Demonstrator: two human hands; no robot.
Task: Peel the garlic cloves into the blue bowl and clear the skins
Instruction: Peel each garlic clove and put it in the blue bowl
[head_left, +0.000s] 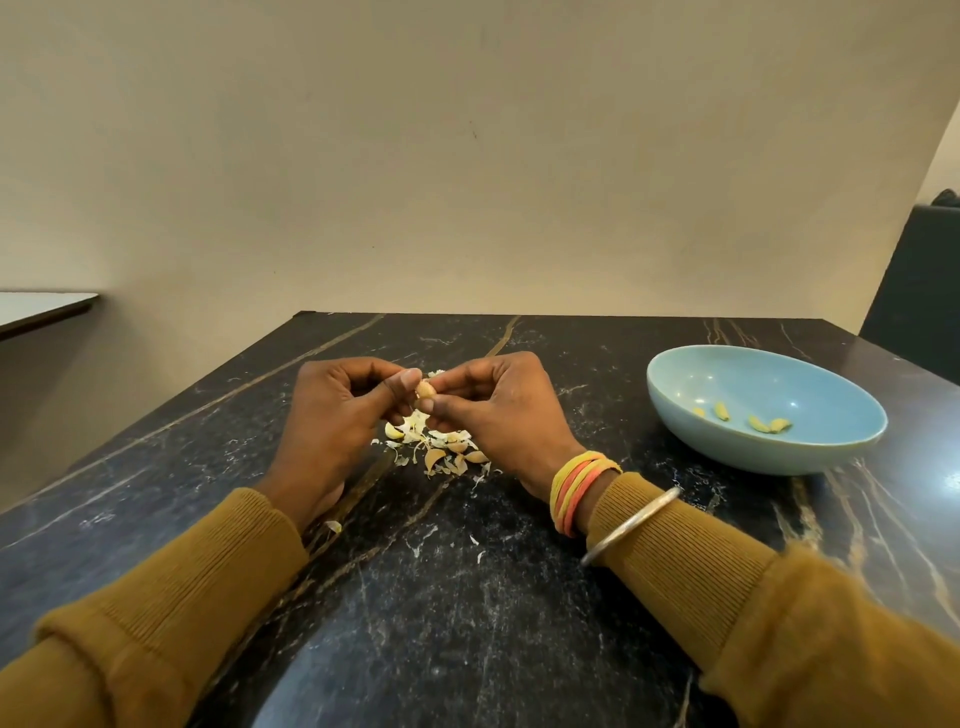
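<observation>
A garlic clove (425, 390) is being held above the table between both hands, roughly at the middle of the view. The left hand (337, 415) is pinching it from the left with the thumb on its upper side and the other fingers curled under. The right hand (501, 410) is gripping it from the right between thumb and forefinger. Part of the clove is hidden by the fingertips, so how much skin is still on it cannot be told.

Just below the hands, a heap of skins and cloves (439, 449) is lying on the dark marbled table (467, 613), with thin flakes scattered around it. One loose skin (332, 526) is lying near the left wrist.

Well apart to the right, the blue bowl (727, 444) is sitting upright on the table, and a few peeled cloves (754, 419) are lying inside it, spread along the near side of its bottom.

Both forearms are resting in mustard sleeves (171, 597). The right wrist is wearing yellow and orange thread bands (576, 488) and, just behind them over the cuff, a metal bangle (631, 525). A plain beige wall (467, 156) is rising behind the table.
</observation>
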